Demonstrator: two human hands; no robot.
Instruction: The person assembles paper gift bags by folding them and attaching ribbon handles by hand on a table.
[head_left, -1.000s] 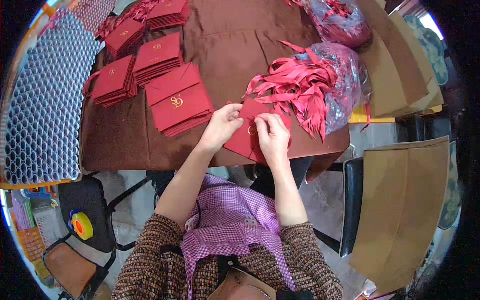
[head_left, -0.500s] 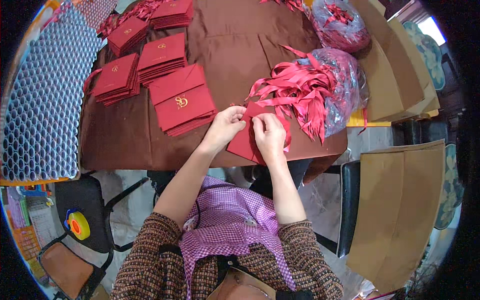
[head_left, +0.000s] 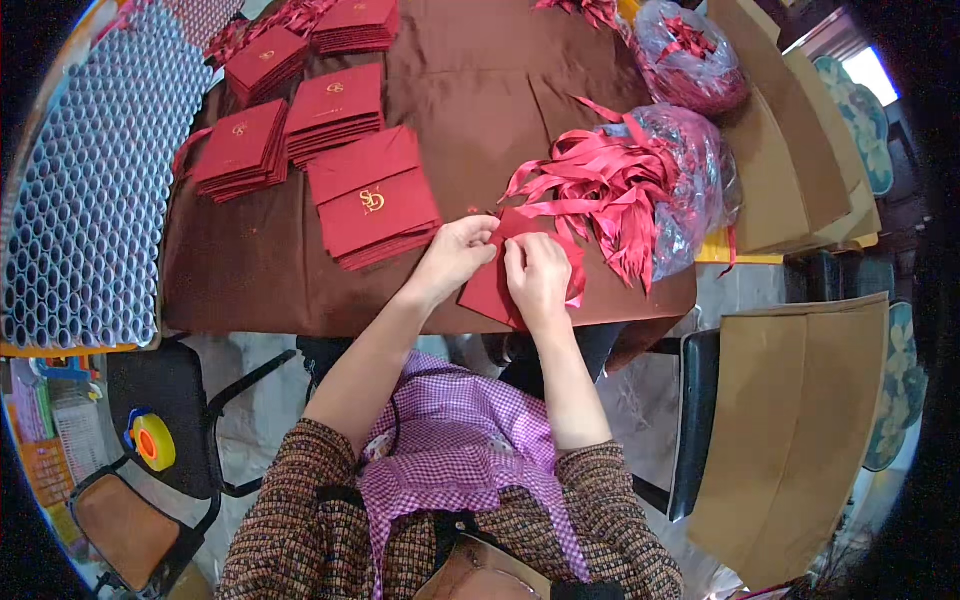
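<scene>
A red paper envelope (head_left: 487, 292) lies tilted at the table's near edge, under both my hands. My left hand (head_left: 455, 262) is closed, thumb and fingertips pinched at its upper left edge. On the envelope's face rests my right hand (head_left: 540, 278), fingers curled in and thumb pressed to them; what they pinch is hidden. Beside that hand a length of red ribbon (head_left: 577, 285) loops out. Just left of my hands sits a stack of red envelopes (head_left: 375, 200) with a gold emblem. A heap of loose red ribbons (head_left: 600, 190) spills from a clear plastic bag (head_left: 695, 190) at the right.
Several more envelope stacks (head_left: 240, 150) stand on the brown tablecloth (head_left: 460, 110) at the left. Another ribbon bag (head_left: 690, 55) lies far right. Cardboard (head_left: 800, 430) leans by a black chair. A patterned blue-white sheet (head_left: 90, 210) borders the left; a yellow tape roll (head_left: 153, 443) rests on a chair.
The view has shifted slightly, so the stacks sit a little further right. Both hands keep almost the same grip and place on the envelope.
</scene>
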